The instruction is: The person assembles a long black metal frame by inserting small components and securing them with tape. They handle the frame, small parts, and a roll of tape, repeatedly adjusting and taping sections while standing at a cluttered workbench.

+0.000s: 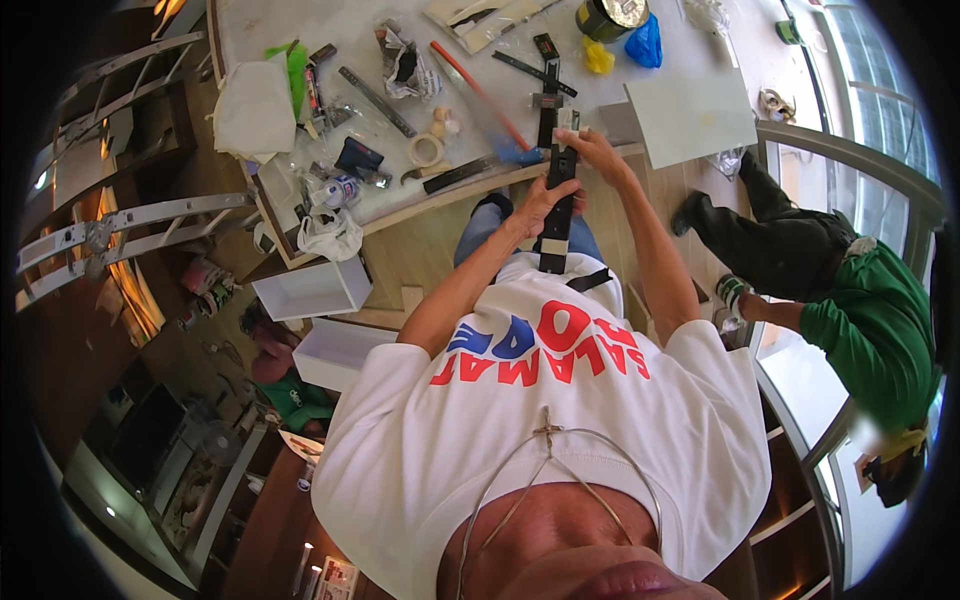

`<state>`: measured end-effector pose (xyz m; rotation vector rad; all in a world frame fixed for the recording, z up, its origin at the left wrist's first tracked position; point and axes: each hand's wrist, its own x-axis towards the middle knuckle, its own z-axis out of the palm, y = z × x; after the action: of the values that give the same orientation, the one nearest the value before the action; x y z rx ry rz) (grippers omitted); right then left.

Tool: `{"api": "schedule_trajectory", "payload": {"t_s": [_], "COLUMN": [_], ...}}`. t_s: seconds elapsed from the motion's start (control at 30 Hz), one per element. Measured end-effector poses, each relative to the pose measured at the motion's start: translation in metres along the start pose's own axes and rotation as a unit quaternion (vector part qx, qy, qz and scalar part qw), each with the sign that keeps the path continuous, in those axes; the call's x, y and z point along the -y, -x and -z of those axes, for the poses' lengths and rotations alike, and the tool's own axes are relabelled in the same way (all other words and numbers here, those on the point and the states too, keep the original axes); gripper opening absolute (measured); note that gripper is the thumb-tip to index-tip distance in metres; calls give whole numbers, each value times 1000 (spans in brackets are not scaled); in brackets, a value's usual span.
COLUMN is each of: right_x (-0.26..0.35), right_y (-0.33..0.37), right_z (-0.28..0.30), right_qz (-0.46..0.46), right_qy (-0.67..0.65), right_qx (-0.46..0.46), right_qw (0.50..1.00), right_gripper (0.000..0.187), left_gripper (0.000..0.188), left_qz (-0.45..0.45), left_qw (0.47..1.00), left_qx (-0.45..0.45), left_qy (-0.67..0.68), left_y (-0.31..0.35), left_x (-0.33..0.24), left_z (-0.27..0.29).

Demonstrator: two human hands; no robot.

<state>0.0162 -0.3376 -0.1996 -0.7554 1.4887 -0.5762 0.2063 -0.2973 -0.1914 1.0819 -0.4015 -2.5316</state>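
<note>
Just in front of my white shirt I hold a long black bar [559, 225] with pale metal ends, pointing away from me over the table edge. It looks like a drawer slide, but its exact kind is not plain. My left hand [541, 208] wraps round its middle, thumb on top. At its far end my right hand [592, 152] grips it, fingers partly hidden. Past that end, a black rail [550, 70] lies on the table, crossed by a thinner black strip [520, 68]. Left of my hands lie another black strip [455, 178] and a claw hammer [423, 172].
The cluttered worktable [330, 30] holds a tape roll [425, 151], a red strip [475, 90], a can [608, 15] and a blue bag [644, 44]. A white panel [695, 118] overhangs its right side. A person in green [870, 320] is at right; white drawer boxes [315, 288] stand left.
</note>
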Motion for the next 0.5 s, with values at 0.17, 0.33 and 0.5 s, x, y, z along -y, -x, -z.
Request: {"api": "schedule_trajectory", "payload": {"t_s": [0.17, 0.33, 0.5], "right_x": [-47, -144, -267], "right_y": [15, 70, 171], "right_z": [-33, -59, -91], "right_qz": [-5, -104, -216], "right_qy": [-51, -146, -213], "right_qx": [-68, -204, -333], "right_qw": [996, 963, 893], "right_gripper": [56, 51, 41], "left_gripper": [31, 28, 34], "left_qz": [-10, -73, -13], "left_qw": [997, 982, 978], "left_qx": [-72, -160, -180], "left_qy": [-14, -69, -108], "left_y": [-29, -54, -104], "left_x": [1, -26, -29], "left_z": [44, 101, 201]}}
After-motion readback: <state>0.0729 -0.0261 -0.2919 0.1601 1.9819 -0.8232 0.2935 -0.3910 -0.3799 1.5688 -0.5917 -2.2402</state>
